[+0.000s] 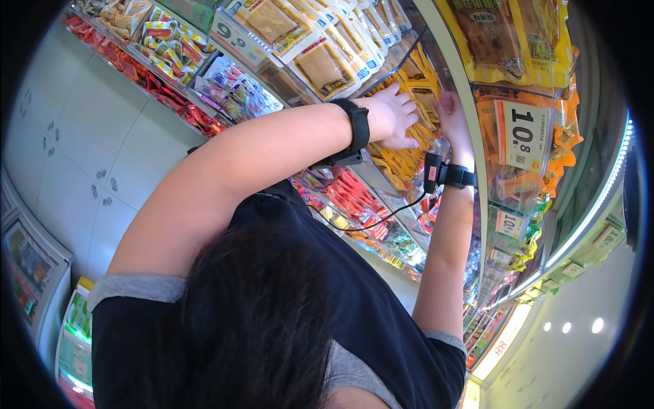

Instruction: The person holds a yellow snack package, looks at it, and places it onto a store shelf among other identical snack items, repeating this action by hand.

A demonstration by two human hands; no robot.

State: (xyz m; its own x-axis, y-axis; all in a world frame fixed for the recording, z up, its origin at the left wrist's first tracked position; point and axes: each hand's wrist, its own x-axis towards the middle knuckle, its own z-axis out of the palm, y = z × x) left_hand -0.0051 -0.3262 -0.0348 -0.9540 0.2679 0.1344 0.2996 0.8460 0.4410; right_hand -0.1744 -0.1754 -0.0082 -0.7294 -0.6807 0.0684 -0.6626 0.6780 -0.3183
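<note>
My left hand lies back up, fingers spread, over rows of small snack packets in yellow wrappers in a clear shelf bin. Its palm is hidden. Close by on the right, my right hand is at the same bin's edge, beside a yellow packet with a dark window. Its fingers are curled; whether they grip anything cannot be seen. Black straps circle both wrists; the right one carries a small black device with a cable.
White-and-yellow packs fill the adjoining bin. A pale curved shelf edge runs close beside my right forearm. Beyond it hang large yellow packs and price cards. Lower bins hold red-wrapped sticks. The tiled floor shows at left.
</note>
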